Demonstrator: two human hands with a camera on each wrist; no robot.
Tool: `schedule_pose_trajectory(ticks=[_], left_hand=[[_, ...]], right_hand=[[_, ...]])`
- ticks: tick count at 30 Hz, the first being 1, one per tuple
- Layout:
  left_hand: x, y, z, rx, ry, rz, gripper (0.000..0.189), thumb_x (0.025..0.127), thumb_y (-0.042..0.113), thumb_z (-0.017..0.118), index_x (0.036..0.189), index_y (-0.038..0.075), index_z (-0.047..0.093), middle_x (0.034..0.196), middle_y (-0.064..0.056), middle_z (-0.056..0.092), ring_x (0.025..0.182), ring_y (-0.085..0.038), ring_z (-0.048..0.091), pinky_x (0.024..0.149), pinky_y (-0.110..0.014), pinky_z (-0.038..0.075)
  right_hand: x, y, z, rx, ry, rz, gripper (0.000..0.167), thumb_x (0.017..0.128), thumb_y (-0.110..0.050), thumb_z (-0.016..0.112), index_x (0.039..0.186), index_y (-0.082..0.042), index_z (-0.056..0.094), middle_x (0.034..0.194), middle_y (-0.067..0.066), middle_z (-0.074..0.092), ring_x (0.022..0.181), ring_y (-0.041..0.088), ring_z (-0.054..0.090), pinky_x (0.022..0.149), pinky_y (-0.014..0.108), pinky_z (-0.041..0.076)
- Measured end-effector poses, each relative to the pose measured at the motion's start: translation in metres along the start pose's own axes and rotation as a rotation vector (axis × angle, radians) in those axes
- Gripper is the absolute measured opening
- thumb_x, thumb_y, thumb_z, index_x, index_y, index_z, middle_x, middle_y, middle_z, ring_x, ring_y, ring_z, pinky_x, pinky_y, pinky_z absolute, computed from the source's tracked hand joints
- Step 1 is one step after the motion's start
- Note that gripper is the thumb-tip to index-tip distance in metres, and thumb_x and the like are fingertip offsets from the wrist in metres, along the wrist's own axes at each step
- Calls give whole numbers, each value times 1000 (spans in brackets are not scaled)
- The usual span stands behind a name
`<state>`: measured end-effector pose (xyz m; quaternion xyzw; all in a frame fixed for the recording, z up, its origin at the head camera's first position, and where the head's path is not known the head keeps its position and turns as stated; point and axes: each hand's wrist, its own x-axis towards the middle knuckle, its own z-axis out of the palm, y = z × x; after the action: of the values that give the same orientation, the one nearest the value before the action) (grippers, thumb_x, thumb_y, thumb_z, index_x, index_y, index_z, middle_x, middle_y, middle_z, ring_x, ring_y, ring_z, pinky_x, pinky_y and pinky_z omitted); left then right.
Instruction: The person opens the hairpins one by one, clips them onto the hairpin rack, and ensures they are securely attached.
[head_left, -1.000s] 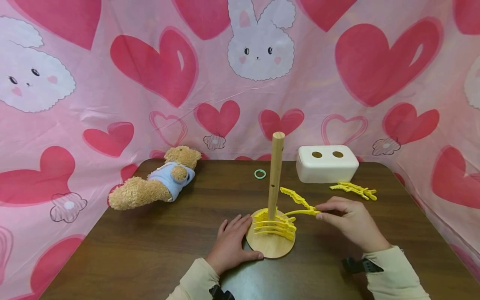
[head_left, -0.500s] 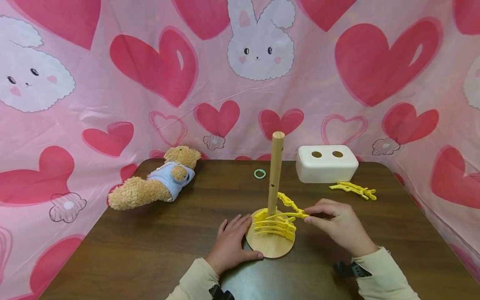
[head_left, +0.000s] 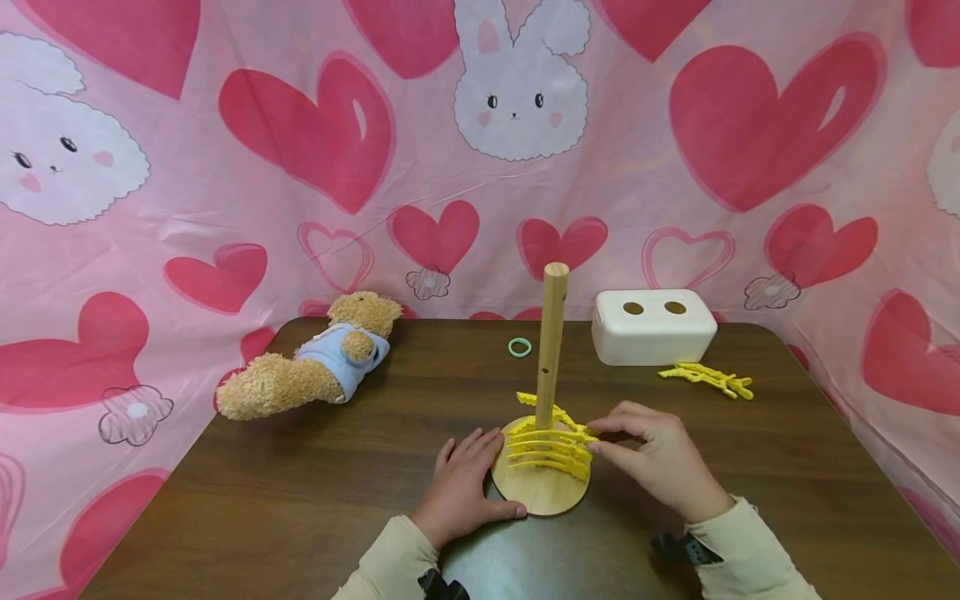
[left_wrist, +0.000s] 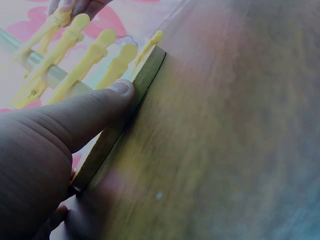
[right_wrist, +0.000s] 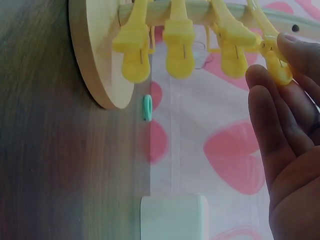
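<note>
A wooden stand has an upright pole (head_left: 551, 350) on a round base (head_left: 546, 500). My left hand (head_left: 467, 492) lies against the base's left side, fingers spread and straight; in the left wrist view its thumb (left_wrist: 112, 95) presses on the rim. Between thumb and fingertips, my right hand (head_left: 660, 458) pinches the end of a yellow alligator hair clip (right_wrist: 272, 57). This clip's two arms straddle the pole, one in front and one behind. Just below it, several other yellow hair clips (right_wrist: 179, 40) sit on the pole, stacked near the base.
Two or more loose yellow clips (head_left: 708, 379) lie at the right, before a white box (head_left: 652, 337) with two holes. A green ring (head_left: 519, 347) lies behind the pole. A teddy bear (head_left: 330, 367) in blue rests at the left of the brown table (head_left: 300, 500).
My right hand has moved left with the hair clip, bringing its spread arms around the pole, just above the other clips. The left hand stays on the base.
</note>
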<state>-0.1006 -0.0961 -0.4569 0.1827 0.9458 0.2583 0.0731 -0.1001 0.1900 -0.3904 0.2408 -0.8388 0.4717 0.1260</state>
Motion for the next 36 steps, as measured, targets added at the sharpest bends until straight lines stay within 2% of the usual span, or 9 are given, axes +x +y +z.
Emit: schedule_pose_trajectory(ticks=[6, 13, 20, 28, 36], left_hand=[[1, 0, 0, -1, 2, 2, 107, 72, 72, 75, 155, 14, 40, 159, -2, 39, 149, -30, 28, 117, -63, 12], [2, 0, 1, 1, 4, 0, 108, 72, 73, 75, 155, 14, 40, 159, -2, 39, 149, -30, 28, 117, -63, 12], [1, 1, 0, -5, 7, 2, 107, 72, 72, 75, 155, 14, 41, 158, -2, 40, 148, -30, 29, 117, -63, 12], [1, 1, -1, -2, 12, 0, 107, 72, 71, 76, 155, 14, 41, 159, -1, 40, 148, -29, 29, 117, -62, 12], [0, 1, 0, -8, 12, -1, 107, 72, 70, 77, 154, 13, 41, 158, -2, 40, 148, -30, 30, 117, -63, 12]], right_hand=[[0, -2, 4, -13, 15, -21, 20, 81, -6, 83, 98, -16, 79, 90, -4, 70, 81, 10, 68, 68, 21, 57], [1, -3, 6, -54, 19, -56, 21, 81, -9, 84, 99, -19, 79, 93, -11, 70, 81, 15, 68, 69, 28, 58], [2, -1, 6, -74, 26, -80, 25, 79, -8, 85, 101, -18, 78, 97, -12, 70, 83, 15, 68, 74, 17, 53], [2, 1, 6, -62, 22, -64, 26, 80, -9, 85, 103, -19, 78, 99, -13, 70, 87, 13, 67, 77, 21, 54], [1, 1, 5, -26, -12, 11, 24, 83, -13, 84, 104, -21, 76, 102, -13, 68, 91, 13, 67, 80, 29, 56]])
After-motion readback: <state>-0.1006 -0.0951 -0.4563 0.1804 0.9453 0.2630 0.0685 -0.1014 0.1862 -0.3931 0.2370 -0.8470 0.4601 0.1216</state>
